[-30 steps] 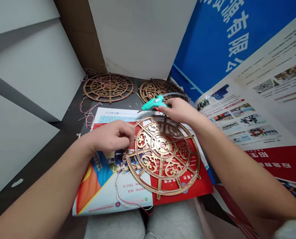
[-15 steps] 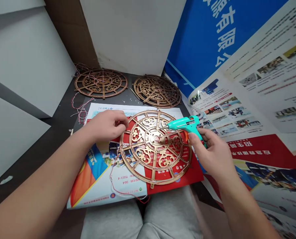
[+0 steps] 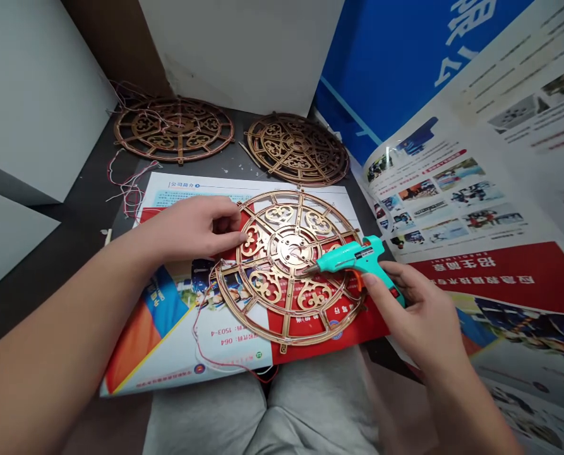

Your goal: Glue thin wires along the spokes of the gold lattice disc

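A round golden cut-out disc (image 3: 286, 297) lies on a printed red, white and blue sheet (image 3: 177, 347) in front of me. My left hand (image 3: 191, 224) rests at the disc's left rim, fingers curled and pinching something small there, near a thin red wire (image 3: 206, 354). My right hand (image 3: 419, 309) grips a teal hot glue gun (image 3: 357, 258). Its nozzle points left and touches the disc just right of the hub.
Two more brown cut-out discs (image 3: 175, 126) (image 3: 297, 146) lie at the back on the dark tabletop (image 3: 78, 215), with loose threads (image 3: 127, 189) beside them. White boards (image 3: 40, 95) stand left and behind; printed posters (image 3: 475, 189) slope on the right. My grey-trousered knees (image 3: 282, 411) are below.
My right hand brought the glue gun from behind the disc round to its right side and lowered the nozzle onto it. The left hand stayed at the left rim.
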A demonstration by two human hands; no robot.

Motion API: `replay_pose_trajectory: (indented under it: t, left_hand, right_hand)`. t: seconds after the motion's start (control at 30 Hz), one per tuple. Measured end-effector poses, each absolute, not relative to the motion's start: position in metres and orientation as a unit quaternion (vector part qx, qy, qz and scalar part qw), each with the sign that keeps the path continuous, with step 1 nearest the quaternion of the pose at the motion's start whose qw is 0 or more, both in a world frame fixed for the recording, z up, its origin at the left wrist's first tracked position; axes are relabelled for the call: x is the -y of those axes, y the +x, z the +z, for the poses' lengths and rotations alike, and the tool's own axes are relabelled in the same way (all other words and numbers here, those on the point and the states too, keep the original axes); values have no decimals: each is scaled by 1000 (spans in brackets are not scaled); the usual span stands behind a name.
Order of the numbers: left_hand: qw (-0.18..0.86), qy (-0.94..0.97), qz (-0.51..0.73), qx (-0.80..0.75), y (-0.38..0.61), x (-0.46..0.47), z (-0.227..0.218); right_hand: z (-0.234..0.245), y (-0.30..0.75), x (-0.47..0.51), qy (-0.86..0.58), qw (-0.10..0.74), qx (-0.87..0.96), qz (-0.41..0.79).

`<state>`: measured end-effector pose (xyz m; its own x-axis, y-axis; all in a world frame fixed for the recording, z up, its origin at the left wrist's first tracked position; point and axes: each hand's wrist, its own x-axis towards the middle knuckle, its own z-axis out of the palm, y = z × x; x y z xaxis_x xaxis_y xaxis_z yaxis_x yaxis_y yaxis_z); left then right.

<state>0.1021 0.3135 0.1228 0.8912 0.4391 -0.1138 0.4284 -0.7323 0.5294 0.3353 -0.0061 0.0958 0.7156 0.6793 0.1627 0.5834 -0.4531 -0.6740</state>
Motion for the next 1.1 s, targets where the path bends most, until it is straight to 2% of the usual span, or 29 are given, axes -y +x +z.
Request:
replay_pose_trajectory:
  t: [0.57,1.1]
  left_hand:
    - [283,929,9,-238,105,-312,123]
    - [277,934,18,-227,106,-313,121]
  right_hand:
    - [78,308,26,-851,331,402,-71]
    - [76,306,29,-850,291,425,-107]
